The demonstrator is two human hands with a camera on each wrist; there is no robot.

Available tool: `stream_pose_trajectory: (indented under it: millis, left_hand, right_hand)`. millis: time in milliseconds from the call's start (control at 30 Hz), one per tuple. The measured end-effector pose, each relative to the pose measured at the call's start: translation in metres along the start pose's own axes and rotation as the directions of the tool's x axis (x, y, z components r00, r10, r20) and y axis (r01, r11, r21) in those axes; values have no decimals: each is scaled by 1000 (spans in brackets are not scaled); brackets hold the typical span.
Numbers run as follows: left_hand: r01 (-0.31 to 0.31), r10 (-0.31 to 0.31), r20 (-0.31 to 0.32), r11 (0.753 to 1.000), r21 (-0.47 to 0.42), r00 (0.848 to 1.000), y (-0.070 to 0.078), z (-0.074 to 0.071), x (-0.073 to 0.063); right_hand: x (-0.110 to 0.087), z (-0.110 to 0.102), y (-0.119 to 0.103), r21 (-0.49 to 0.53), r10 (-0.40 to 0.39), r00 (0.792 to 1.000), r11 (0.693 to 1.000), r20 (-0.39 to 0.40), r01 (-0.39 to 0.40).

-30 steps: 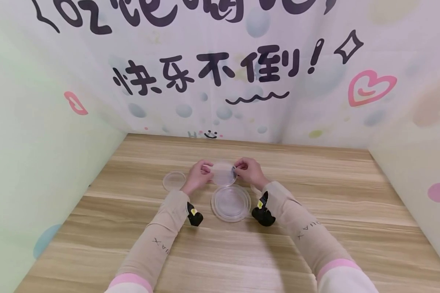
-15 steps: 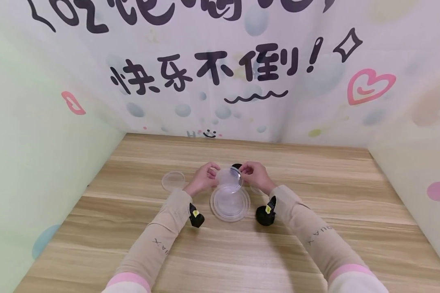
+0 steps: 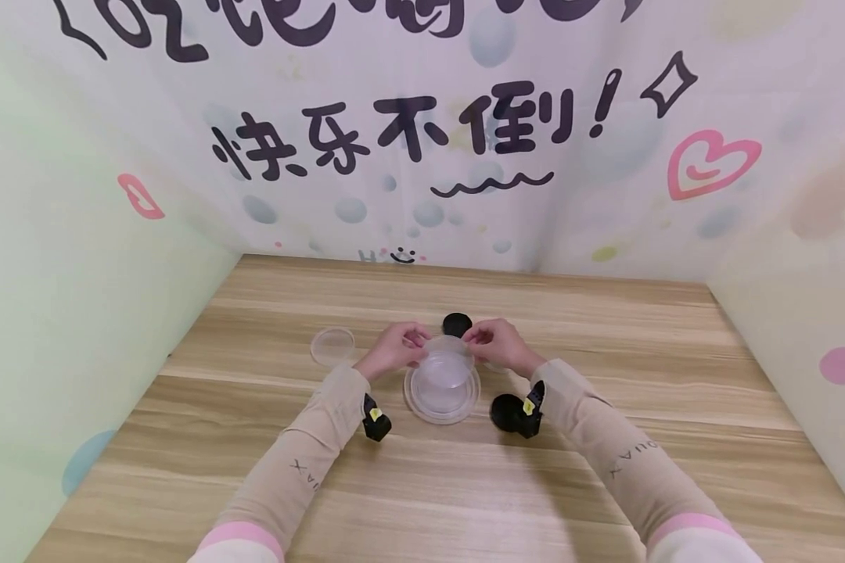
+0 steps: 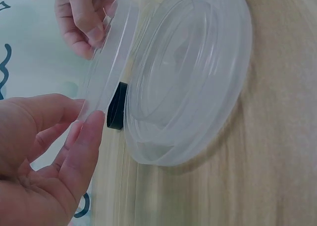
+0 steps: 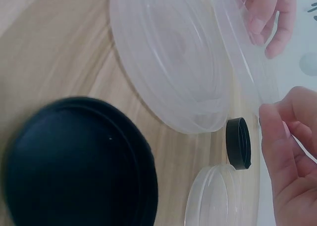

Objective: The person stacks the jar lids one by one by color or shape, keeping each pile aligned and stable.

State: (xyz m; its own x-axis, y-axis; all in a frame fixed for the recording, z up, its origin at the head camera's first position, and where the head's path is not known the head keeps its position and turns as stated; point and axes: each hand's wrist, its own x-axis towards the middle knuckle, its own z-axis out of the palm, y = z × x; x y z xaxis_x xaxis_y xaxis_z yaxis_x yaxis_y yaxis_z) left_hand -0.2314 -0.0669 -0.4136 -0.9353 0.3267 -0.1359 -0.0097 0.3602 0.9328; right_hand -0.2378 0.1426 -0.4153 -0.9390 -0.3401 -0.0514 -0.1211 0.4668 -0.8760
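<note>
A clear round plastic lid (image 3: 454, 353) is held tilted between both hands, above the near side of a larger clear lid stack. My left hand (image 3: 399, 348) pinches its left edge between thumb and fingers, as the left wrist view shows with the lid (image 4: 110, 57). On the opposite edge, my right hand (image 3: 501, 344) pinches it with thumb and fingertips. Below lie larger clear round lids (image 3: 414, 403), one inside another, flat on the table; how many cannot be told. In the right wrist view a gap is hard to judge between the held lid and these larger lids (image 5: 143, 62).
Behind the held lid lies a small black lid (image 3: 457, 324). A bigger black lid (image 3: 507, 412) lies by the right wrist. One clear lid (image 3: 332, 346) rests left of the left hand; another clear lid (image 5: 210, 198) sits under the right hand. A printed cloth (image 3: 366, 219) hangs behind.
Both hands have brought the held clear lid nearer to me and slightly right, over the larger lids. The small black lid behind has come into view.
</note>
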Motion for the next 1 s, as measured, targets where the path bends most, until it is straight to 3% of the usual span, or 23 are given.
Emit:
stream_pose_trajectory:
  millis: [367,600,1000]
  left_hand:
    - [40,-43,52,997,61,998,-2,3,-2]
    - [-19,7,68,984,179,998,-7,3,-5]
    - [-87,60,128,972,217,990,-13,-1,-9]
  right_hand:
    - [-6,2,10,33,-72,995,997,62,70]
    - [-11,4,11,27,-87,991,996,98,85]
    - [-14,12,15,-77,-112,988,990,107,120]
